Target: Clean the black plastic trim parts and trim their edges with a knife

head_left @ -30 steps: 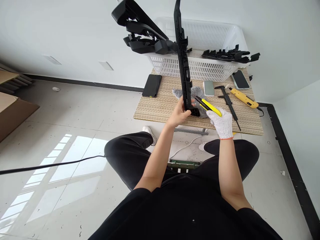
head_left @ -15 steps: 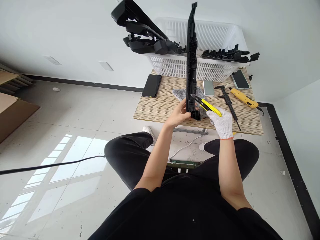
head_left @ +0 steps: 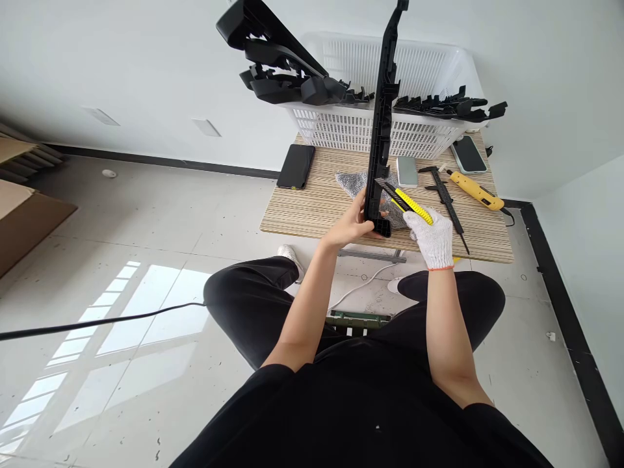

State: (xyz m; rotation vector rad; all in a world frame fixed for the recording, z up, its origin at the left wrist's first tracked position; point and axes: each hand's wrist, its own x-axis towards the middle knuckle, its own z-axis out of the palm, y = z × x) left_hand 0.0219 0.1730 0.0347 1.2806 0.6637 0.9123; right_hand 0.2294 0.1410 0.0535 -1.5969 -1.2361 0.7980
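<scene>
My bare left hand (head_left: pixel 350 224) is closed around the lower end of a long black plastic trim part (head_left: pixel 381 127), which stands up over the table and tilts a little to the right at its top. In my right hand (head_left: pixel 431 237), which wears a white knit glove, is a yellow utility knife (head_left: pixel 413 207) with its blade extended. The blade tip is at the part's right edge, just above my left hand; whether it touches I cannot tell. A grey cloth (head_left: pixel 348 183) lies on the table behind the part.
A white plastic basket (head_left: pixel 336 133) with several black trim parts (head_left: pixel 287 71) stands at the table's back. On the wooden table (head_left: pixel 302 218) lie a black phone (head_left: pixel 296 166), a small grey box (head_left: pixel 406 171), a caliper (head_left: pixel 446 198), a yellow corded tool (head_left: pixel 470 188) and another phone (head_left: pixel 468 155).
The black trim part's top has swung to the right and the part has turned slightly in my left hand. My right hand with the knife has barely moved.
</scene>
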